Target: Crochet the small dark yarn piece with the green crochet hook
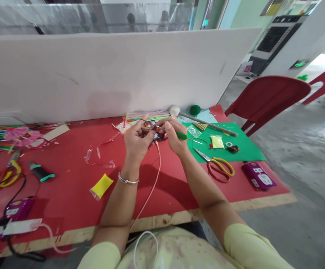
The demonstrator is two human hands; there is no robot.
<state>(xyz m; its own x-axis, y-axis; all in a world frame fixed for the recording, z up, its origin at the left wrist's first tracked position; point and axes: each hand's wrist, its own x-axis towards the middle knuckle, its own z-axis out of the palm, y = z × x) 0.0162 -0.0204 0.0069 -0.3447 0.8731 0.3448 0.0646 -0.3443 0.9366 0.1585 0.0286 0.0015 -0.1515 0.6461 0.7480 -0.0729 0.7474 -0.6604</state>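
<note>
My right hand [175, 136] is closed around a green-gripped crochet hook [181, 136], its thin metal shaft pointing toward my left hand. My left hand [138, 137] pinches a small dark, multicoloured piece of yarn work [152, 128] at the hook's tip. Its details are partly hidden by my fingers. Just beneath the hands lies a phone [157, 137] with a pink cable [159, 164] running down toward me. To the right, scissors [218, 166] with red and yellow handles lie part on the green sheet [235, 130], beside a small dark yarn bundle [233, 149].
A white board [117, 71] stands behind the red table [75, 149]. Yellow packets [102, 186], a purple box [259, 175], a cutter [41, 172] and a grey stick [207, 122] lie around. Black cables and a purple power bank [19, 209] sit left; a red chair [269, 97] stands right.
</note>
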